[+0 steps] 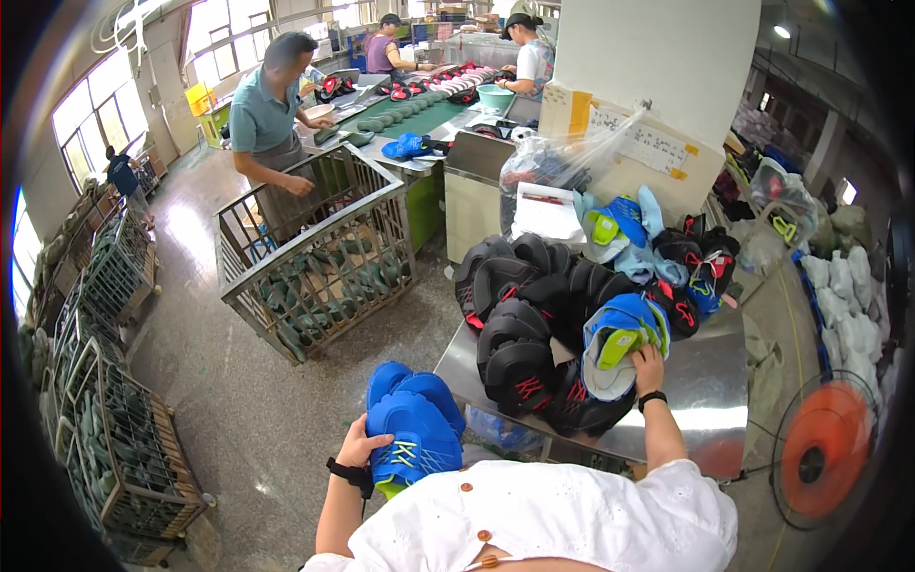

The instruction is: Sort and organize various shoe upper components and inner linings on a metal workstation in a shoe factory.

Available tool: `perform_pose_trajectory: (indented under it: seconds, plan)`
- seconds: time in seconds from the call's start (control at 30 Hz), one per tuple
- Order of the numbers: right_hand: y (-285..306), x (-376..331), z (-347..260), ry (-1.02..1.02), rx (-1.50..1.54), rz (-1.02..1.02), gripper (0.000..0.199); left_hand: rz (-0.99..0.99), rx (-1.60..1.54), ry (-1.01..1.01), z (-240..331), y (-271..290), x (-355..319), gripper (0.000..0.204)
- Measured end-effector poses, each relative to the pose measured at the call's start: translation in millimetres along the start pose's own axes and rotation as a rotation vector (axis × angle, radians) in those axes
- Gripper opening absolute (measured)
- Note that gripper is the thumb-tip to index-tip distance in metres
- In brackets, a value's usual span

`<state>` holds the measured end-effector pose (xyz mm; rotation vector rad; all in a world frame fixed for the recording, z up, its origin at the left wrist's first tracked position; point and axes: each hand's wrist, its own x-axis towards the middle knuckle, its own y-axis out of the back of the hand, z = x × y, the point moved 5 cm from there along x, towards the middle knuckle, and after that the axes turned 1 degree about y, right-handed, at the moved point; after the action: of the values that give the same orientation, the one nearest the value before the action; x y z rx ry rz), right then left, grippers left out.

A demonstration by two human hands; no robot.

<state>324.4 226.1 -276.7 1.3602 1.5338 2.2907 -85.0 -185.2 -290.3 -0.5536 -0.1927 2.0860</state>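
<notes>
On table (710, 386) near right, I judge black shoes (515, 348) remain; left hand (355, 445) grips gathered blue shoes (410, 427), right hand (650, 370) clasps another shoe (620, 345).

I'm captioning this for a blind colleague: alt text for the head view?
The person's left hand holds blue shoe uppers with yellow laces, while the right hand grasps a blue, grey and lime upper over a shiny metal table piled with black and red uppers. Beyond, another person stands at a barred metal cart of dark green pieces.
</notes>
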Motion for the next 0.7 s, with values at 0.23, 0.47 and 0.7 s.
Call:
perform_pose_trajectory:
  seconds: [0.23, 0.47, 0.7]
  plan:
    - [-2.3, -1.6, 2.4, -0.005, 0.008, -0.001, 0.008, 0.009, 0.016, 0.004, 2.9, -1.9, -1.0, 0.064]
    - [-1.2, 0.2, -0.1, 0.000, 0.004, 0.011, 0.008, -0.007, -0.008, -0.013, -0.1, 0.9, -0.2, 0.065]
    - [-3.7, -1.5, 2.8, -0.031, 0.007, -0.031, 0.007, 0.006, 0.003, -0.005, 2.7, -2.2, -2.9, 0.064]
